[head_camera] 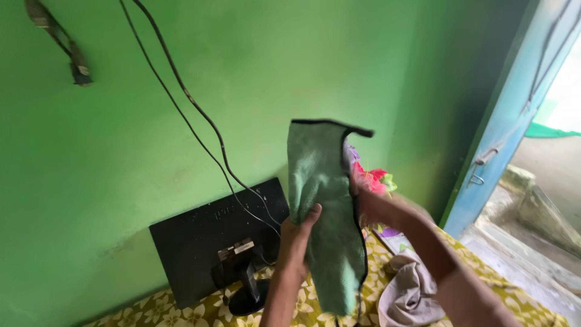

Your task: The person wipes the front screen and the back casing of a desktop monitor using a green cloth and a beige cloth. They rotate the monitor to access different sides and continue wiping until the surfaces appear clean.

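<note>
Green walls back a table (520,303) under a flowered yellow cloth; left hand (298,239) grips the green towel (321,212) mid-length, thumb pressed on it; right hand (363,203), mostly hidden behind, pinches its edge; towel hangs above the table's middle, the monitor (200,236) leaning at the wall edge.

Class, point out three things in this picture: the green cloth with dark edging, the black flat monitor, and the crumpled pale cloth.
Green cloth with dark edging (321,181): head view, upper middle of its face.
Black flat monitor (193,233): head view, back panel.
Crumpled pale cloth (408,293): head view, centre folds.
</note>
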